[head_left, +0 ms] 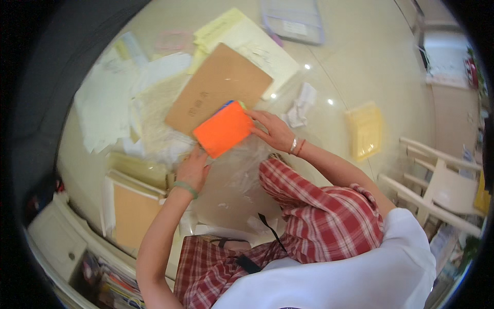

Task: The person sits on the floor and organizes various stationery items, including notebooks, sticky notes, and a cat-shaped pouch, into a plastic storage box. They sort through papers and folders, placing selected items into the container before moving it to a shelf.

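Observation:
A bright orange rectangular sheet or booklet [224, 130] lies between my hands, with blue and green edges showing behind its upper side. My right hand [278, 133] pinches its right edge, the thumb and fingers near the corner. At the lower left corner, my left hand [193, 167] grips it from below, some of its fingers hidden by the orange surface. Directly behind it lies a brown paper envelope or folder [221, 77], which the orange piece overlaps at its lower right. Clear plastic [239, 175] spreads on the floor beneath my wrists.
Loose white and yellowish papers [110, 98] cover the floor to the left and behind. A crumpled white paper [301, 105] and a yellow packet [366, 131] lie to the right. A lilac-edged clear case [293, 23] sits at the back, a cream chair [447, 183] at right, tan folders [135, 216] at left.

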Demonstrator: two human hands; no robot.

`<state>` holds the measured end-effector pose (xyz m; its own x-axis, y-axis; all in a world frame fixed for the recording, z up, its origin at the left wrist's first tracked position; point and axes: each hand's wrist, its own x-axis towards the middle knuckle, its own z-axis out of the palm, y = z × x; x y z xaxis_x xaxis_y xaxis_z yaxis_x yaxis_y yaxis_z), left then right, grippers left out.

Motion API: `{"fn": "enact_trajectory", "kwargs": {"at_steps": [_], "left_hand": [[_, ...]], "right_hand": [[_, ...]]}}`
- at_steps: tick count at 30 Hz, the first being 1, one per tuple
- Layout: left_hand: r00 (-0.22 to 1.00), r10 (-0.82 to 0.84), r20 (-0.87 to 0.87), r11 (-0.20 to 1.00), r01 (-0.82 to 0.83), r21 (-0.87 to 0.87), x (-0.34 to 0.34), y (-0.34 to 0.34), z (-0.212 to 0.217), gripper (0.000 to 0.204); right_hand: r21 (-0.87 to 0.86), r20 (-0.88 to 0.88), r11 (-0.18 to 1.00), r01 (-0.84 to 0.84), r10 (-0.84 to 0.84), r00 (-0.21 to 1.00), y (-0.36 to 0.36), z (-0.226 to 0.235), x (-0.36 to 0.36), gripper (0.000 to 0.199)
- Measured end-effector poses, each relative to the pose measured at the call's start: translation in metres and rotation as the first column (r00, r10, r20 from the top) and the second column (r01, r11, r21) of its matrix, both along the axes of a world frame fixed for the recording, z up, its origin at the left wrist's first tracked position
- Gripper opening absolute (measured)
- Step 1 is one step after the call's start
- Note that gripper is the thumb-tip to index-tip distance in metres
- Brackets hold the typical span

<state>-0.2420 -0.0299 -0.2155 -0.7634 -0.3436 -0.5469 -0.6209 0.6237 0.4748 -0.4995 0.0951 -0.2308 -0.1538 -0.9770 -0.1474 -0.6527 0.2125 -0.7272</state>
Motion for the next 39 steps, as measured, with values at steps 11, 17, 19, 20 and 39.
{"fn": "enact_trajectory", "kwargs": {"at_steps": [11, 17, 19, 20, 39], "left_hand": [[0.975, -0.058, -0.214, 0.996, 0.042, -0.079, 0.026, 0.013, -0.014, 0.037], [0.988, -0.032, -0.149, 0.999, 0.026, -0.039, 0.02, 0.009, -0.008, 0.035], [0.988, -0.042, -0.145, 0.998, 0.034, -0.053, 0.021, 0.008, -0.011, 0.034], [0.988, -0.047, -0.144, 0.997, 0.038, -0.061, 0.023, 0.008, -0.013, 0.034], [0.76, 0.59, -0.274, 0.807, -0.564, 0.173, 0.01, 0.007, -0.012, 0.081]], "right_hand": [[-0.032, -0.881, 0.815, 0.578, -0.296, 0.368, 0.158, -0.004, -0.165, 0.071], [0.191, -0.912, 0.444, 0.876, -0.249, 0.325, 0.239, -0.023, -0.181, 0.073], [0.203, -0.918, 0.511, 0.835, -0.197, 0.344, 0.241, -0.035, -0.169, 0.07], [0.208, -0.913, 0.536, 0.818, -0.195, 0.36, 0.237, -0.036, -0.163, 0.069], [-0.096, -0.394, 0.993, 0.067, -0.1, 0.914, -0.071, -0.039, -0.067, 0.05]]}}
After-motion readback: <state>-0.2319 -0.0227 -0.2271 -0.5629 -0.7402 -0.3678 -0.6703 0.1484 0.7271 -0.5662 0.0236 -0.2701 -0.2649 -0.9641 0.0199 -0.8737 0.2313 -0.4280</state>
